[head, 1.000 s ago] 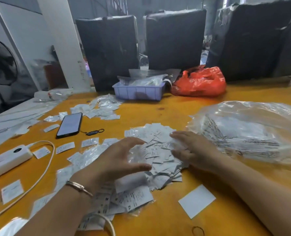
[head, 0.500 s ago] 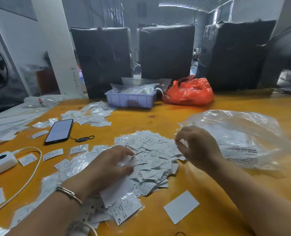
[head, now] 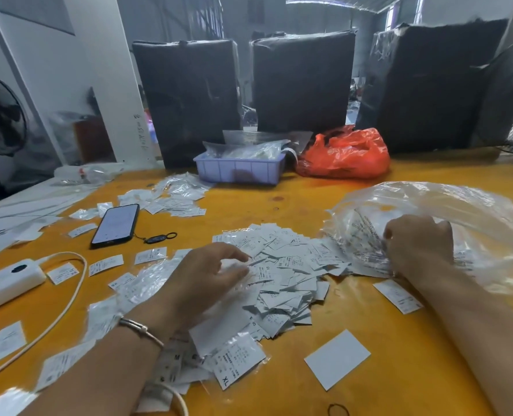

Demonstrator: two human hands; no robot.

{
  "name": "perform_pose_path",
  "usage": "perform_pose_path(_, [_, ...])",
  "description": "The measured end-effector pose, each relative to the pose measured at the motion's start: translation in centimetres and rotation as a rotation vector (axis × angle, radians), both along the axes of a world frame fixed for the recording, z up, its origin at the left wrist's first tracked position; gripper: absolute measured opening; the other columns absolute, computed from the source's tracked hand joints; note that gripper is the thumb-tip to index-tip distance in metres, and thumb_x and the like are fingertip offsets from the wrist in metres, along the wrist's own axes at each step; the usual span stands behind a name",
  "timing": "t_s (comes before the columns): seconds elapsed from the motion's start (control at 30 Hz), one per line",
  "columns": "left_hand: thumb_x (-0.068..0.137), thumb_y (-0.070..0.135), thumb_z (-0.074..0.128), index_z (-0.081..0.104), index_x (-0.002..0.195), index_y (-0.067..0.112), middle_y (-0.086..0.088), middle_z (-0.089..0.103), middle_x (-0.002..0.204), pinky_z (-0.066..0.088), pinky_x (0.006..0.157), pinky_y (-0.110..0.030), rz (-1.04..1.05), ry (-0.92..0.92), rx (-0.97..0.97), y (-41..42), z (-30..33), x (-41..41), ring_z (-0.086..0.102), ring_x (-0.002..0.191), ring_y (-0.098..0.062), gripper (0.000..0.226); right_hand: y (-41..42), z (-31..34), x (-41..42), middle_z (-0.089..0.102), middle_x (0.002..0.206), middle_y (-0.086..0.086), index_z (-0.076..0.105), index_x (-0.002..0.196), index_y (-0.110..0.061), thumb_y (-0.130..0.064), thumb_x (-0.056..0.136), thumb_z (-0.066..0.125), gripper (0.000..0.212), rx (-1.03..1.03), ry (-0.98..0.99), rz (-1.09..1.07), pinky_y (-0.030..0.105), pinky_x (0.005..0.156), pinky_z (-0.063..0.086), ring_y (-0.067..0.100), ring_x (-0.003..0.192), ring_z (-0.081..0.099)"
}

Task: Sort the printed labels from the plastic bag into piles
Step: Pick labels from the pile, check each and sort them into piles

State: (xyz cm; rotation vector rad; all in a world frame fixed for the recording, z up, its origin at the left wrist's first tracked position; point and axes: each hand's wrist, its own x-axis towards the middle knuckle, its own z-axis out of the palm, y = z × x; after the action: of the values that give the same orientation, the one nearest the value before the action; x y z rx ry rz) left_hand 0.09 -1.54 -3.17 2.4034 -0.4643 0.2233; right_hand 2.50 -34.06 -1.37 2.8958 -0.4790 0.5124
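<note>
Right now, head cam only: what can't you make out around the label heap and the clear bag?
- Small print on the heap of white printed labels: too small and blurred; only some size letters read.
- Right hand fingertips: buried in the crinkled clear plastic bag, so what they hold is unclear.
- Bag's contents: veiled by glare and folds.
- Labels under the left hand: covered.
- White power bank: cut by the left edge.

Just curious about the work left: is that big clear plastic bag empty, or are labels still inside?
Not empty: printed labels show through the clear plastic bag, beside the right hand gripping it.
</note>
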Motion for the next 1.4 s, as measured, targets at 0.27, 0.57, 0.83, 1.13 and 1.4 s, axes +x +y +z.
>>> perform_pose_path(0.27, [0.091,0.025,0.067,0.071,0.095,0.033,0.024,0.066,0.103,0.053,0.086,-0.02,-0.011,-0.042,-0.103,-0.2,-0.1,-0.3,0.061,0.098,0.006,0.009,0.0,-0.7,-0.3,0.071,0.086,0.009,0.075,0.08,-0.013,-0.014,0.089,0.062,0.016,0.277,-0.279,0.121,0.033,0.064,0.041,0.036,0.082,0.061])
perform_pose_path(0.57, [0.091,0.025,0.066,0.071,0.097,0.03,0.018,0.067,0.104,0.053,0.087,-0.023,0.013,-0.072,-0.11,-0.3,0.1,-0.4,0.06,0.102,0.003,0.009,3.6,0.4,-2.4,0.068,0.064,0.011,0.07,0.079,-0.004,-0.011,0.084,0.071,0.009,0.566,-0.621,0.542,0.031,0.056,0.049,0.028,0.059,0.064])
perform_pose_path(0.83, [0.083,0.052,0.066,0.053,0.135,0.033,0.018,0.065,0.124,0.053,0.092,-0.026,-0.161,0.092,-0.289,-1.5,1.6,-1.1,0.06,0.113,0.005,0.057,10.2,-0.2,-4.5,0.073,0.075,0.009,0.071,0.091,-0.007,0.009,0.086,0.059,0.02,1.512,0.001,0.906,0.02,0.057,0.048,0.016,0.065,0.066])
perform_pose_path(1.13, [0.082,0.003,0.074,0.073,0.099,0.007,-0.01,0.073,0.077,0.051,0.064,-0.015,-0.154,0.178,-0.528,-2.1,1.8,-1.5,0.069,0.069,-0.013,0.017,11.9,0.2,-3.7,0.073,0.072,0.011,0.069,0.091,-0.005,0.004,0.075,0.076,0.02,1.46,-0.127,1.006,0.025,0.062,0.054,0.02,0.063,0.068])
perform_pose_path(1.4, [0.078,0.012,0.079,0.073,0.073,0.008,-0.009,0.07,0.066,0.055,0.059,-0.022,-0.001,0.07,-0.53,-0.8,1.1,-0.8,0.065,0.06,-0.016,0.009,8.1,-1.7,-1.7,0.066,0.092,-0.008,0.072,0.098,-0.022,-0.019,0.083,0.072,0.015,0.651,-0.164,0.758,0.028,0.075,0.046,0.01,0.089,0.059])
